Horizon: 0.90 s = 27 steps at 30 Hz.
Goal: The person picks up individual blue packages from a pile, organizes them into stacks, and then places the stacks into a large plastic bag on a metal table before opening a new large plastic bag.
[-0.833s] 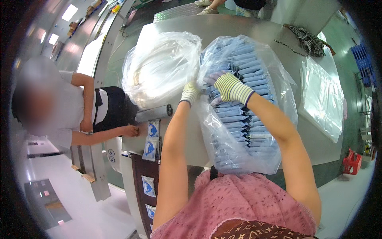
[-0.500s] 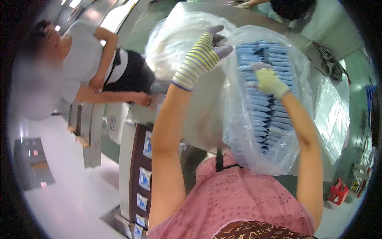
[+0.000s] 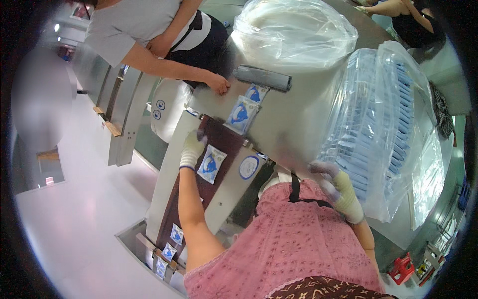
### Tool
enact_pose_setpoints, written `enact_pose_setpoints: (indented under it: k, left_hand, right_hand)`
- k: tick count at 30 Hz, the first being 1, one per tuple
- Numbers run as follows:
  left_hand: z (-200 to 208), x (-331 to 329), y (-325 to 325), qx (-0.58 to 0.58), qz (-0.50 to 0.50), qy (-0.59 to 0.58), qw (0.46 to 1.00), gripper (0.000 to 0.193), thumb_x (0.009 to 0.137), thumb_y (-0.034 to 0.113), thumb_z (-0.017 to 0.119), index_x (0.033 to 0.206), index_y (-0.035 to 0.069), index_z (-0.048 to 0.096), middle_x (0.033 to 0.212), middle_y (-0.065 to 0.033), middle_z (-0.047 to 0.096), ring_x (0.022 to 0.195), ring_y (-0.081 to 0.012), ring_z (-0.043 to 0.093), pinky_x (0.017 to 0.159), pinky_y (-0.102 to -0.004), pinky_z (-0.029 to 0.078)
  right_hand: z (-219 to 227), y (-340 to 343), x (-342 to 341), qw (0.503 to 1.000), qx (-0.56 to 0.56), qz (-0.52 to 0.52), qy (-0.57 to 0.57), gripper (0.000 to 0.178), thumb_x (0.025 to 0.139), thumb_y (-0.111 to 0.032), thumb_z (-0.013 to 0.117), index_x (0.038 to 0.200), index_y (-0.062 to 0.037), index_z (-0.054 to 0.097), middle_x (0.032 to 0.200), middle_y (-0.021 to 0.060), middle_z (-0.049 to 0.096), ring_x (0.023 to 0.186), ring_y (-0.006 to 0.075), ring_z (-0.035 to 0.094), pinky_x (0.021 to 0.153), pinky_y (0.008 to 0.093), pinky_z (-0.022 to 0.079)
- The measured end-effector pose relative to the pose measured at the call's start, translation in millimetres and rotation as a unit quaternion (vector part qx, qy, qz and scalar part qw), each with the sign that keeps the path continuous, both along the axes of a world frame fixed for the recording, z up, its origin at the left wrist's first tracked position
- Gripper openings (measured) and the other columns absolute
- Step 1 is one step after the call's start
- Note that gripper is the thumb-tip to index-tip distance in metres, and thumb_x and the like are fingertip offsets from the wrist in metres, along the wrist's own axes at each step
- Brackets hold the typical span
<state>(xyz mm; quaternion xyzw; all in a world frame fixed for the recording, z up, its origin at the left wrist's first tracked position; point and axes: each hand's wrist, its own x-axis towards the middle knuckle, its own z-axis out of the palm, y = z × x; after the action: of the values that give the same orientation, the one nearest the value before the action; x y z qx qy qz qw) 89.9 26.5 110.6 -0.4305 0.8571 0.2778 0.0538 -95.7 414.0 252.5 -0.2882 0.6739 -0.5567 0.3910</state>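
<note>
My left hand [image 3: 193, 150], in a striped knit glove, is over the left edge of a dark brown conveyor belt [image 3: 211, 137]. Its slightly blurred fingers look loosely apart, with nothing visible in them. Just right of it, a white-and-blue sealed packet [image 3: 212, 164] lies on the belt. Two more packets [image 3: 242, 115] overlap at the belt's far end and on the table. My right hand [image 3: 341, 192], gloved too, is open beside the near left side of a clear plastic bag [image 3: 338, 127]. Rows of light blue packets [image 3: 402, 119] fill that bag.
A grey roller [image 3: 262, 78] lies beyond the overlapping packets. Another clear bag [image 3: 294, 32] stands at the back. At the left, a co-worker's hand [image 3: 218, 83] is near the roller. Smaller packets [image 3: 169, 251] sit lower on the conveyor. A red stool [image 3: 401, 269] stands at right.
My left hand has come down from above the table to the conveyor. My right hand has left the packets in the bag and moved nearer my body. The view has shifted left.
</note>
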Motion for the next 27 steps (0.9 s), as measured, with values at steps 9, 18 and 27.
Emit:
enact_pose_setpoints:
  k: [9, 18, 27]
  left_hand:
    - [-45, -17, 46, 0.111, -0.062, 0.061, 0.990, 0.049, 0.074, 0.036, 0.065, 0.106, 0.001, 0.053, 0.098, -0.0190, 0.060, 0.092, -0.0328, 0.057, 0.080, -0.0392, 0.044]
    - [-95, -145, 9, 0.124, -0.312, -0.144, 0.931, 0.042, 0.070, 0.035, 0.066, 0.102, 0.008, 0.059, 0.100, -0.0188, 0.061, 0.088, -0.0338, 0.059, 0.079, -0.0380, 0.046]
    - [-78, -176, 81, 0.391, -0.125, 0.262, 0.873, 0.045, 0.078, 0.021, 0.060, 0.116, 0.001, 0.047, 0.102, -0.0146, 0.057, 0.099, -0.0221, 0.052, 0.086, -0.0329, 0.041]
  right_hand:
    - [-127, -87, 11, 0.996, 0.074, 0.005, -0.050, 0.030, 0.087, -0.021, 0.052, 0.109, -0.0007, 0.055, 0.100, 0.0131, 0.061, 0.092, 0.0200, 0.057, 0.080, 0.0285, 0.044]
    - [-269, -220, -26, 0.961, 0.237, -0.076, -0.123, 0.052, 0.078, -0.038, 0.063, 0.115, -0.0024, 0.052, 0.104, 0.0109, 0.059, 0.095, 0.0190, 0.054, 0.082, 0.0321, 0.044]
    - [-226, -100, -36, 0.927, -0.189, -0.153, -0.287, 0.039, 0.069, -0.021, 0.065, 0.105, -0.0088, 0.052, 0.089, 0.0045, 0.057, 0.083, 0.0189, 0.057, 0.075, 0.0322, 0.048]
